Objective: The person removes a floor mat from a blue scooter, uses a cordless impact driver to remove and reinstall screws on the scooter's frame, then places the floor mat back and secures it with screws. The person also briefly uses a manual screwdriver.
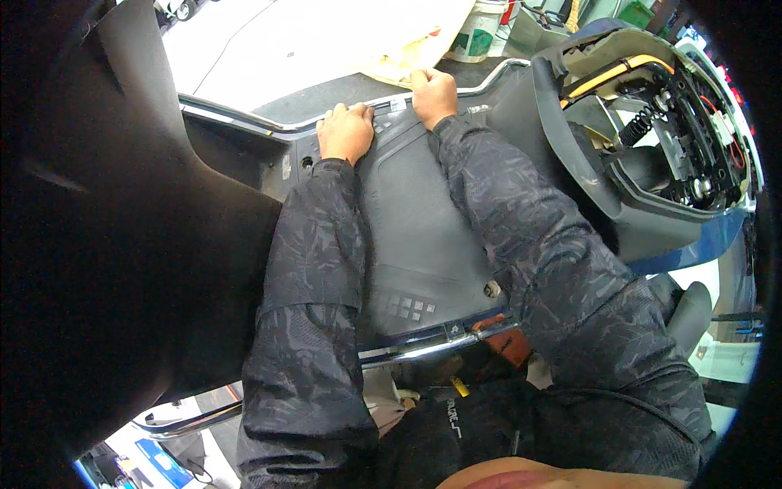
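Observation:
A scooter's grey footboard (415, 220) with raised square treads lies across the middle. My left hand (346, 133) rests at its far edge, fingers bent together over the rim and fingertips hidden. Just right of it and slightly farther off, my right hand (434, 98) is closed in a fist by the chrome side rail (495, 75); what its fingers hold, if anything, does not show. A small pale label (397, 105) sits on the rim between the two hands. Beside my left hand a dark round hole (307, 162) shows in the board.
The dark front shield (138, 212) rises at left. At right stands the scooter's uncovered rear body (652, 138), with a spring, an orange cable and wiring exposed. Beyond the rail are a yellow cloth (407, 57) and a white bucket (476, 33). A near chrome rail (428, 349) runs by my body.

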Demonstrator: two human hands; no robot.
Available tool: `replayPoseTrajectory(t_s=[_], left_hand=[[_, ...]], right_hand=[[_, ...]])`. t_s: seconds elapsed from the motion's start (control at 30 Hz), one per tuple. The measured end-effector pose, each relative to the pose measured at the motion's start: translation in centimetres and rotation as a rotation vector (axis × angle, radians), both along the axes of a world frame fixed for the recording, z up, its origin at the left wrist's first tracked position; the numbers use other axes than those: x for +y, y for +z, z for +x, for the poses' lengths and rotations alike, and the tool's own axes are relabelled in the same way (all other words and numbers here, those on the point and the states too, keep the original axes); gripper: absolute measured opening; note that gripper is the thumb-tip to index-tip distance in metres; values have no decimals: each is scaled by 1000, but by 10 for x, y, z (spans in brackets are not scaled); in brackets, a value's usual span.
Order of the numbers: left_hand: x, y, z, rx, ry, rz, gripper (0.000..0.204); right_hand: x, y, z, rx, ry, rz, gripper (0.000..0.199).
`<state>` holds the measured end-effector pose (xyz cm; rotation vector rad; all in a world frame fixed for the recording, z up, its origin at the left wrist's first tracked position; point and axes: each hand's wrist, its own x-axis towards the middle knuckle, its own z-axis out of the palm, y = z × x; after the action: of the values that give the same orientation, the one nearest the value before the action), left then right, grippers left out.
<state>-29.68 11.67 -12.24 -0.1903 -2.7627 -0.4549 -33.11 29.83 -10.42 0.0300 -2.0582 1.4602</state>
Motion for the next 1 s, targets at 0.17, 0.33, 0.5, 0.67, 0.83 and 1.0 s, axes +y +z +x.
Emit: replayPoseTrajectory(t_s=[0.17,0.33,0.5,0.67,0.83,1.0], left_hand=[[-20,4,3,-43,29,172,31],[-30,-10,17,178,204,42,29],[-30,-20,15,227,331,31,21],[-33,-21,17,252,307,29,19],[-31,-17,16,145,307,41,23],[-31,-17,14,150,293,39,24]], right_hand=[[3,2,-1,-53,30,-108,34],[-20,63,10,-98,348,-720,29],[-71,62,-10,195,374,39,30],[-79,-10,-17,-95,326,218,40],[-77,17,-36,-327,371,124,32],[-100,89,-46,243,659,-34,31]])
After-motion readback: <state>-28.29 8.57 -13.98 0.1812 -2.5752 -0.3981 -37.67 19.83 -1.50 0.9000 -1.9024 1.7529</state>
